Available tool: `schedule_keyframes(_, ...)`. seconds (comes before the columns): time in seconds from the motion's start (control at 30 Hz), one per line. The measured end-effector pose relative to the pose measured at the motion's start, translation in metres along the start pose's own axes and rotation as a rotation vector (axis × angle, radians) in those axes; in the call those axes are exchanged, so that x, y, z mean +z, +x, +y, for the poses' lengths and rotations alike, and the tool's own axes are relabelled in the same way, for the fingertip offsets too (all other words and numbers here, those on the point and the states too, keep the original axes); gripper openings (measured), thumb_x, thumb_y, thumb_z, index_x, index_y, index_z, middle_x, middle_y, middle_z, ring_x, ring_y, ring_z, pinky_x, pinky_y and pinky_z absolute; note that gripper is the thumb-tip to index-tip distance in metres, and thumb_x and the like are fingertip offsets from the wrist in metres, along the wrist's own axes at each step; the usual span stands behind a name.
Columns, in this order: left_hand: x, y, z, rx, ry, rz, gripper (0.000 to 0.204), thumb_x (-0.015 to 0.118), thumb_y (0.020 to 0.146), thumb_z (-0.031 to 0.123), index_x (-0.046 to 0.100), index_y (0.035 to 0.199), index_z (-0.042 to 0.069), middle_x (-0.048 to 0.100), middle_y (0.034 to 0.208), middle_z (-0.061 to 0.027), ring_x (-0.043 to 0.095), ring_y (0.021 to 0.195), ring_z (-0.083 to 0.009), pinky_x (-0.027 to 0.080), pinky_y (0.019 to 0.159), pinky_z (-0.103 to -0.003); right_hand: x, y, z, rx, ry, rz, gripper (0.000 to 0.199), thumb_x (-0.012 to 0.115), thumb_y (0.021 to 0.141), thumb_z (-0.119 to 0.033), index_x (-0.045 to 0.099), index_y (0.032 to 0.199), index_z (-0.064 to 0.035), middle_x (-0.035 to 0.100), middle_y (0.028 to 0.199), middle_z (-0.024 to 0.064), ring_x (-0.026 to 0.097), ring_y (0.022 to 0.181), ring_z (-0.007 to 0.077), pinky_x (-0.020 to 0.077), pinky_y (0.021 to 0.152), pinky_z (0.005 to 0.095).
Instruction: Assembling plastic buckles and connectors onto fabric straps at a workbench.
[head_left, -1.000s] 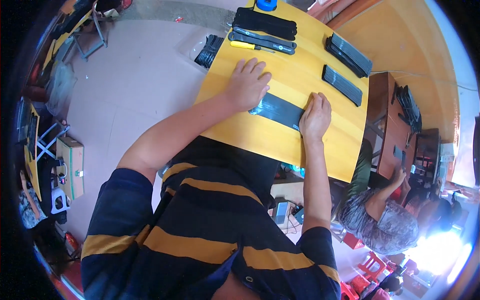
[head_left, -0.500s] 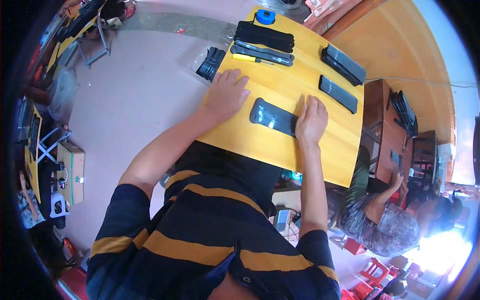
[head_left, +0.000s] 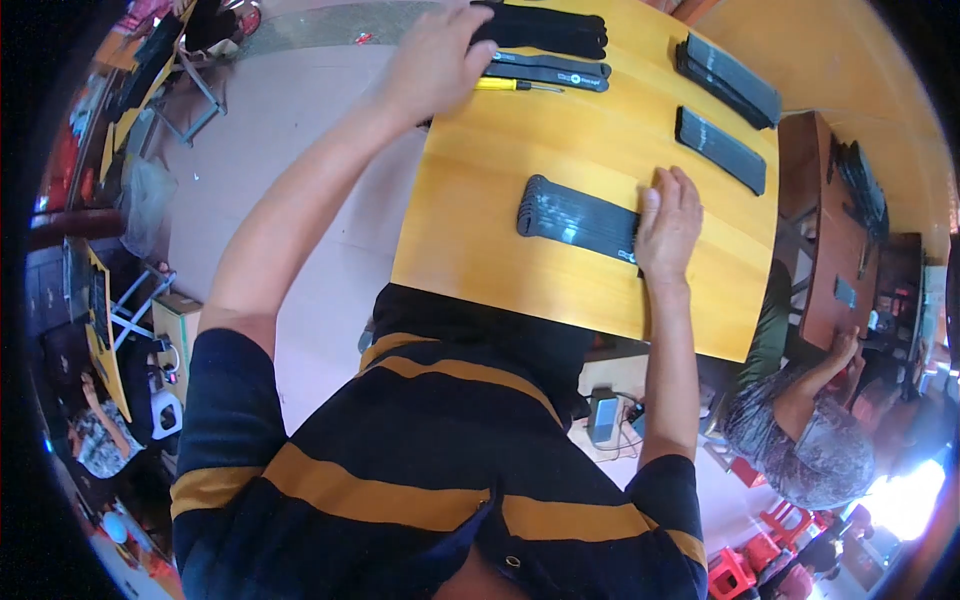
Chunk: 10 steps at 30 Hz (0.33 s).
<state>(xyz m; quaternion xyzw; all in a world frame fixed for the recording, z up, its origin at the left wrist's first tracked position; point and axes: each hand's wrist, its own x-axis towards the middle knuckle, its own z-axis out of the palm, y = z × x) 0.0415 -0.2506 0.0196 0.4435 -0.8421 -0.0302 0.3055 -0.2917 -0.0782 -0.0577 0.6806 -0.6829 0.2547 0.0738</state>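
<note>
A bundle of flat, glossy black strips (head_left: 580, 215) lies in the middle of the yellow table (head_left: 480, 250). My right hand (head_left: 670, 222) rests at its right end, fingers stretched out and touching it. My left hand (head_left: 435, 68) reaches over the table's far left edge with its fingers apart. Its fingertips are beside a pile of matte black strips (head_left: 550, 32). Just nearer lie a dark strap with pale printed marks (head_left: 555, 70) and a yellow-handled screwdriver (head_left: 505, 85), whose handle end is close to my left wrist.
Two more black bundles, a thick stack (head_left: 728, 82) and a thinner one (head_left: 720, 150), lie at the table's right. Beyond that edge, a person (head_left: 800, 430) sits by a brown table (head_left: 815, 270) with black strips on it. Another yellow table stands far left.
My left hand has moved from the table's left edge up to the far black strips. The view has shifted, and my right hand stays at the middle bundle's end.
</note>
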Motion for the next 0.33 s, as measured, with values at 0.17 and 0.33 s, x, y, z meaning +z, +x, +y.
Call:
schedule_keyframes(0.17, 0.023, 0.072, -0.021, 0.033, 0.041, -0.035, 0.051, 0.066, 0.091, 0.023, 0.057, 0.132, -0.005, 0.063, 0.123, -0.0288, 0.058, 0.119, -0.0466, 0.046, 0.107, -0.05, -0.008, -0.002, 0.007, 0.048, 0.068, 0.005, 0.032, 0.057, 0.102, -0.019, 0.065, 0.128, -0.0038, 0.059, 0.136, 0.0228, 0.055, 0.126, 0.0405, 0.0414, 0.108, 0.0509)
schedule_keyframes(0.33, 0.07, 0.121, -0.061, 0.041, 0.163, -0.135, 0.072, 0.07, 0.091, 0.033, 0.046, 0.147, -0.004, 0.051, 0.146, -0.0325, 0.047, 0.138, -0.0482, 0.038, 0.117, -0.05, -0.003, -0.002, 0.009, 0.127, 0.139, -0.02, 0.033, 0.06, 0.101, -0.021, 0.065, 0.129, -0.0045, 0.059, 0.139, 0.0211, 0.055, 0.129, 0.0397, 0.0402, 0.111, 0.0507)
